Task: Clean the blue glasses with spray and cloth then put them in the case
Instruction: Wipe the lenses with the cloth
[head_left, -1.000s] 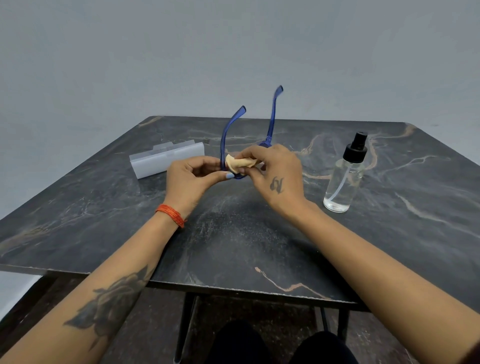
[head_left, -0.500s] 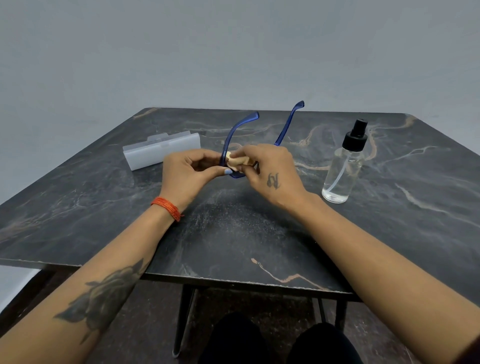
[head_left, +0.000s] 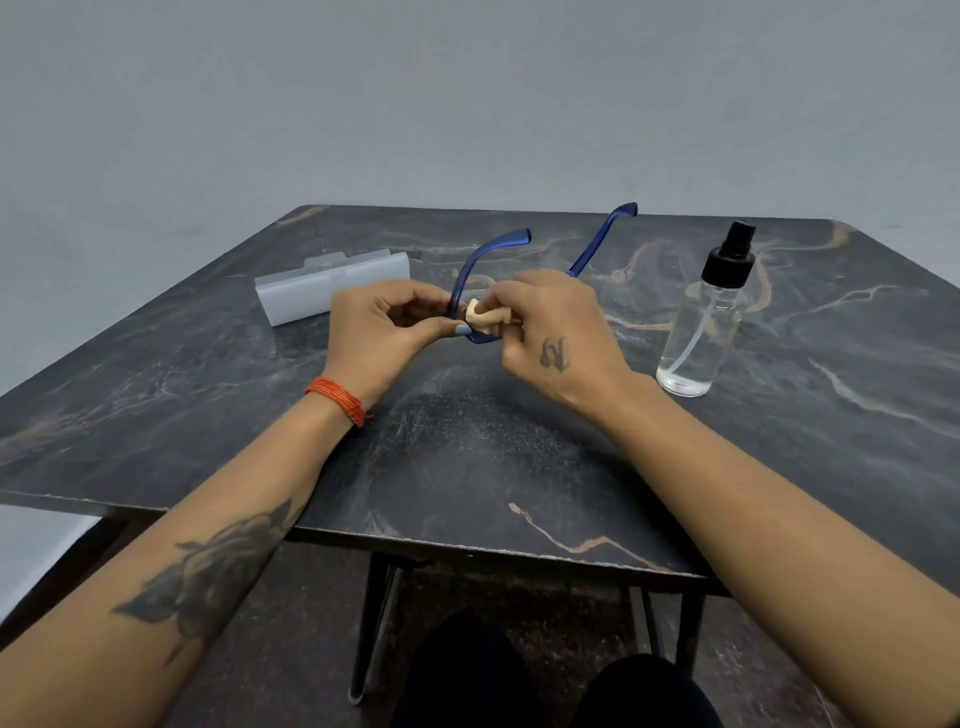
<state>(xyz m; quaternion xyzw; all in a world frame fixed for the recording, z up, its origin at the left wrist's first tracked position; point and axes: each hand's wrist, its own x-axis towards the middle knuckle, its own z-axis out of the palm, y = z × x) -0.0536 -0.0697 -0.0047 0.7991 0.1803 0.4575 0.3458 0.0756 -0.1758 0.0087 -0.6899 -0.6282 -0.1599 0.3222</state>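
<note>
Glasses temples tilted lower; both hands mid-table, edges distant.

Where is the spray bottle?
The spray bottle stands upright on the right side of the table, just right of the right hand, untouched.

Glasses tipped flatter while being wiped

The blue glasses no longer stand with their arms pointing almost straight up; the arms now slant away toward the tabletop's far right corner. The cloth under the right hand is bunched tighter against the frame than a second ago.
</note>
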